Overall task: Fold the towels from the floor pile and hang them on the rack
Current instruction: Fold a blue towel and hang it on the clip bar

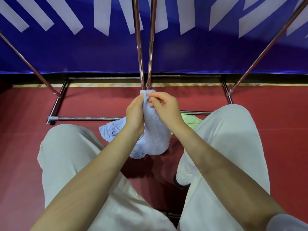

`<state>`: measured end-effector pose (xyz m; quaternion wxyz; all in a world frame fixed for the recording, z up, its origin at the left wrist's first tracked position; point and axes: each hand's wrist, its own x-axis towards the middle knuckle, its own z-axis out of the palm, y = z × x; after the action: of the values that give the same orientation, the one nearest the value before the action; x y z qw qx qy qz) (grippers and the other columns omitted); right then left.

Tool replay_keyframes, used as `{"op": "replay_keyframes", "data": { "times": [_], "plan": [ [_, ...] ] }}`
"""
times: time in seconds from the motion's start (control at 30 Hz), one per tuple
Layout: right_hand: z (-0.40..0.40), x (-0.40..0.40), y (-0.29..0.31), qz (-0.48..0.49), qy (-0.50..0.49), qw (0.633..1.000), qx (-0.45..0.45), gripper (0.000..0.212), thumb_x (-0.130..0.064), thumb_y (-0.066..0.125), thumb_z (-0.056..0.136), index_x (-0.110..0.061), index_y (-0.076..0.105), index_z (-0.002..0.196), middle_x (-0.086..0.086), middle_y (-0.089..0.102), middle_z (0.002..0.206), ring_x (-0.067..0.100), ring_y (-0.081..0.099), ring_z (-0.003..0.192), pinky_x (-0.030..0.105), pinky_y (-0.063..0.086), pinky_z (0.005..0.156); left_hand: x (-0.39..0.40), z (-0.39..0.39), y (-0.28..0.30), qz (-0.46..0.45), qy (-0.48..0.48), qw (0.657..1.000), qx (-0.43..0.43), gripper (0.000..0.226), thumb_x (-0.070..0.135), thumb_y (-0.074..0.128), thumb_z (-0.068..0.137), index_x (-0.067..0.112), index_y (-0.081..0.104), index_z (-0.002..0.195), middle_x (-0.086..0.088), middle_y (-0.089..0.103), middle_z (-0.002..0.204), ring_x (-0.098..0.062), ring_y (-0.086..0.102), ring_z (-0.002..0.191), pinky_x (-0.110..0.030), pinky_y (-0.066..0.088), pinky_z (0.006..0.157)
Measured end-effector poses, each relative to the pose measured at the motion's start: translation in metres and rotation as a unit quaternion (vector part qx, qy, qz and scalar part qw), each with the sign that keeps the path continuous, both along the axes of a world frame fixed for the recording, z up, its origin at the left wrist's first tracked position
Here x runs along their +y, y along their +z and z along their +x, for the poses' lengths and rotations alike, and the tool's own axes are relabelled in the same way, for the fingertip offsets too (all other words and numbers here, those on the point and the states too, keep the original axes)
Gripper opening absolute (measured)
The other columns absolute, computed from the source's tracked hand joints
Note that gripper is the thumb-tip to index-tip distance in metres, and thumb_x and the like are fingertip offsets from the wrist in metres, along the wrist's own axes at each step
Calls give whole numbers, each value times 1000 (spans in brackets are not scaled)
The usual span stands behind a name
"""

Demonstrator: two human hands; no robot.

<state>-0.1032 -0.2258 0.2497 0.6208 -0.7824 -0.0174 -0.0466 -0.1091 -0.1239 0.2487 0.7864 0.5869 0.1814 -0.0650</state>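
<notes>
Both hands [135, 110] [164, 107] pinch blue towel [155, 130]; green towel [191, 120] mostly hidden.

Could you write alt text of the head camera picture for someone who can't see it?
A person's left hand and right hand pinch the top of a light blue towel hanging above a red floor, before a chrome rack. A green towel lies beyond.

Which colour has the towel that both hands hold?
Light blue towel, seen best in the head view, the only one.
</notes>
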Motion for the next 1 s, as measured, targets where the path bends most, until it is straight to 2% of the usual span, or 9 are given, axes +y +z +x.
{"op": "replay_keyframes", "data": {
  "times": [0.1,0.17,0.23,0.33,0.43,0.53,0.67,0.8,1.0],
  "plan": [
    [1,-5,-4,-108,10,991,-78,12,-11,66,86,-15,75,93,-12,48,81,-2,50,71,9,39,70,1,-3,-1,7,-9,1000,3,32,30,47,99,12,72,92,2,68,75,-6,58,61,-17,42,50],
    [2,-9,-8,-134,-6,985,-109,9,-16,70,83,-18,75,90,-13,44,84,1,47,81,10,37,74,1,-6,-3,-7,-20,1000,-2,33,28,45,100,10,72,94,-1,72,82,-7,64,71,-16,46,60],
    [1,-11,-9,-154,-18,980,-128,5,-20,72,81,-17,74,85,-13,43,86,9,45,90,9,34,81,3,-9,-5,-12,-29,1000,-3,34,27,45,101,7,71,101,-6,72,93,-12,64,86,-21,47,72],
    [-3,-13,-9,-181,3,975,-127,6,-19,70,82,-14,71,84,-12,45,90,8,43,95,7,33,83,3,-14,-7,-3,-23,1000,4,33,26,48,99,1,69,103,-12,69,98,-18,63,92,-29,49,82],
    [-8,-14,-9,-205,7,971,-119,12,-24,71,80,-17,66,89,-11,50,92,9,46,97,15,38,81,6,-17,-10,-12,-6,1000,21,36,25,52,97,-5,66,110,-17,67,100,-21,62,93,-31,49,82],
    [-12,-14,-11,-181,-12,979,-92,14,-32,70,80,-22,64,88,-14,53,90,6,49,92,17,41,77,11,-19,-11,-11,-18,999,30,37,28,52,96,-2,67,111,-21,67,107,-21,63,95,-32,50,87],
    [-16,-13,-14,-156,-27,983,-92,8,-26,69,83,-19,66,81,-12,53,87,6,50,88,17,39,76,13,-26,-10,22,-47,999,9,41,27,46,99,-8,64,110,-12,64,89,-14,59,79,-22,48,71],
    [-17,-12,-16,-152,-15,986,-72,8,-23,66,85,-18,63,79,-12,53,87,7,50,89,18,39,76,15,-32,-10,26,-110,993,-36,31,20,46,98,-1,66,109,-13,70,100,-17,64,94,-29,48,84],
    [-17,-6,-23,-58,6,998,-26,9,-12,67,84,-18,64,77,-12,53,84,-2,51,76,11,37,70,19,-33,-17,81,-79,993,-18,27,21,46,99,11,72,98,-4,73,89,-14,65,87,-28,48,79]
  ]
}}
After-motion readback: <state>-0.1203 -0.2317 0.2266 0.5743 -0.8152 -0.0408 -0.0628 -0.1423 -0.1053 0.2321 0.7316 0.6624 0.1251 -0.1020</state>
